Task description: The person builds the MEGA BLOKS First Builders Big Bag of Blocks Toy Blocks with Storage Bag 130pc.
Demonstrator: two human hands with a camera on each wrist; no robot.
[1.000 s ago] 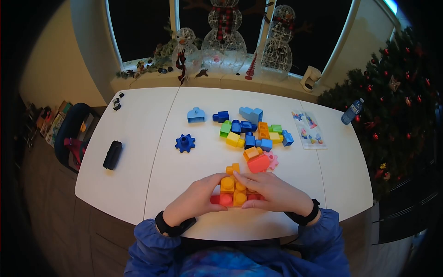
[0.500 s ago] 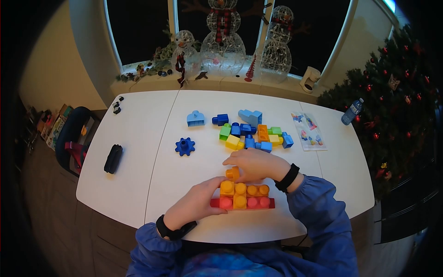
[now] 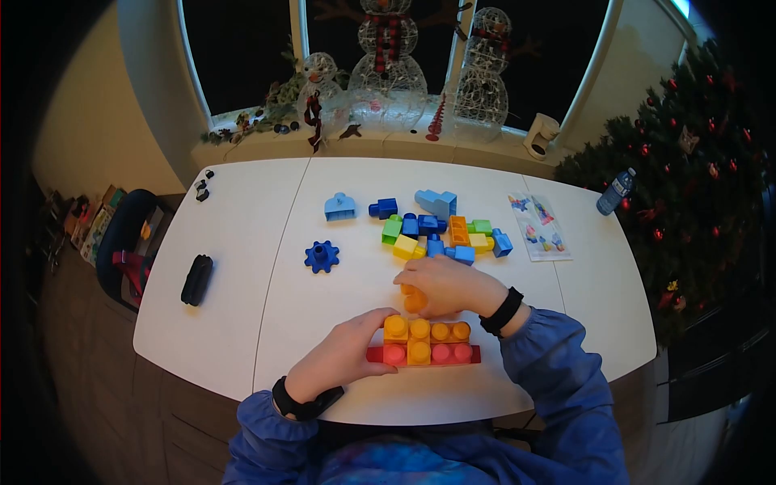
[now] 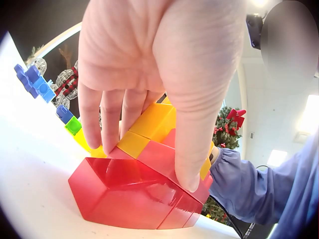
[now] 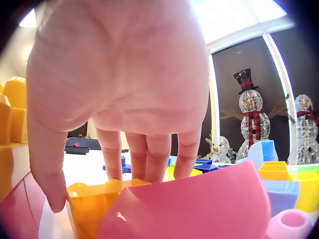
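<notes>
My left hand grips the left end of a low build of blocks, thumb at the front and fingers behind. The build has orange blocks with round studs and red blocks on a red base, which rests on the table. Just behind it, my right hand pinches an orange block between thumb and fingers. In the right wrist view, a curved red piece stands in front of the orange block. Most of that piece is hidden under my right hand in the head view.
Farther back lie several loose blocks, among them a yellow block and a light blue one. A dark blue gear piece sits left of them. An instruction sheet, water bottle and black case lie toward the sides.
My right hand has left the build, moved back and taken hold of the orange block, which has turned. My left hand has stayed on the build.
</notes>
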